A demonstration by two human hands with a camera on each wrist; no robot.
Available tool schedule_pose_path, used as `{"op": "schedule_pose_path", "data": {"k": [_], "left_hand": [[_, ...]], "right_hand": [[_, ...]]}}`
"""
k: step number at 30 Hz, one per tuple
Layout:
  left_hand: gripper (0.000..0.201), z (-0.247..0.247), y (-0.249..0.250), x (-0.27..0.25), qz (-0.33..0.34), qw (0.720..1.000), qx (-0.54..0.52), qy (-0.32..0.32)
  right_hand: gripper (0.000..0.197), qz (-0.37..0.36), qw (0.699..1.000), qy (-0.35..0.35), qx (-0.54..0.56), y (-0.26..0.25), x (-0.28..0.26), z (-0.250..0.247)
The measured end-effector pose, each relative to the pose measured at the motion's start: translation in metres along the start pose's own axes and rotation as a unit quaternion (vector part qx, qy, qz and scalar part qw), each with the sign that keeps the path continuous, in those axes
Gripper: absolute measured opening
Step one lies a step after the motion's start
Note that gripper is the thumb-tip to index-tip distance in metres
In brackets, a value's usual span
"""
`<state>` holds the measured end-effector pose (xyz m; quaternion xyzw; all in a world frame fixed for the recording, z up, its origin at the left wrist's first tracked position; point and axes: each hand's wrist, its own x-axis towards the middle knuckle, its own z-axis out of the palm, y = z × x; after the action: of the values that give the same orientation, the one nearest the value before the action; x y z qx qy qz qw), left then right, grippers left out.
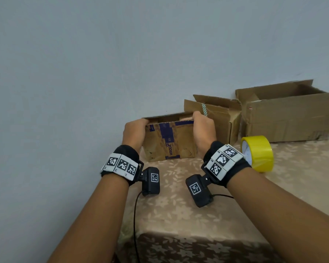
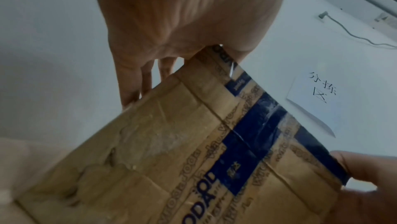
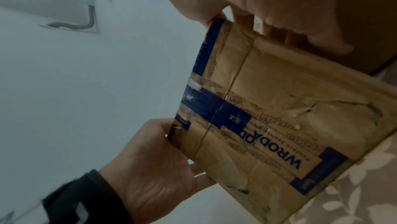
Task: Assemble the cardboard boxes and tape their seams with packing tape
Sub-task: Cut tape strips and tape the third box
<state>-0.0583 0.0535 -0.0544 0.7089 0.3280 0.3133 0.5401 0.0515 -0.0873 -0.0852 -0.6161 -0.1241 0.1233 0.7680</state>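
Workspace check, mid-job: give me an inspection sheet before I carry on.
Surface: table under a beige floral cloth.
Job's things: small printed box upright, top open; two more open boxes behind, medium box and large box; yellow tape roll on edge, untouched.
Clutter: nothing seen.
Grip: left hand and right hand each hold the small box's top edge.
Cables: black wrist-camera leads trail off the table.
Surroundings: plain wall.

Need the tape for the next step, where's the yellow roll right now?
Head view: the yellow packing tape roll stands on edge on the table, just right of the right hand, in front of the large open cardboard box.
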Motion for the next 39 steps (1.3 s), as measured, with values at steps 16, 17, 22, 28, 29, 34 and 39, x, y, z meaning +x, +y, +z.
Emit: {"op": "schedule_pose_path", "data": {"k": [16, 17, 22, 28, 29, 34, 39], "left_hand": [[0.049, -0.014, 0.022, -0.001, 0.055, 0.959, 0.221, -0.168], [0.050, -0.014, 0.022, -0.001, 0.062, 0.955, 0.237, -0.170], [0.040, -0.009, 0.022, 0.002, 0.102, 0.931, 0.303, -0.177], [0.023, -0.009, 0.022, 0.002, 0.107, 0.922, 0.323, -0.185], [0.023, -0.009, 0.022, 0.002, 0.111, 0.921, 0.324, -0.184], [0.020, -0.010, 0.017, 0.004, 0.121, 0.925, 0.314, -0.175], [0.016, -0.013, 0.017, 0.005, 0.118, 0.937, 0.284, -0.164]], "right_hand": [[0.034, 0.017, 0.972, -0.141, -0.189, -0.006, 0.014, -0.003], [0.036, 0.017, 0.973, -0.140, -0.182, -0.006, 0.015, -0.004], [0.028, -0.051, 0.946, -0.157, -0.277, -0.011, 0.006, -0.009], [0.030, -0.093, 0.930, -0.166, -0.313, -0.013, 0.003, -0.012], [0.029, -0.099, 0.931, -0.165, -0.310, -0.014, 0.003, -0.012], [0.020, -0.116, 0.931, -0.163, -0.304, -0.017, 0.001, -0.010], [0.009, -0.133, 0.940, -0.155, -0.272, -0.022, -0.005, -0.008]]}}
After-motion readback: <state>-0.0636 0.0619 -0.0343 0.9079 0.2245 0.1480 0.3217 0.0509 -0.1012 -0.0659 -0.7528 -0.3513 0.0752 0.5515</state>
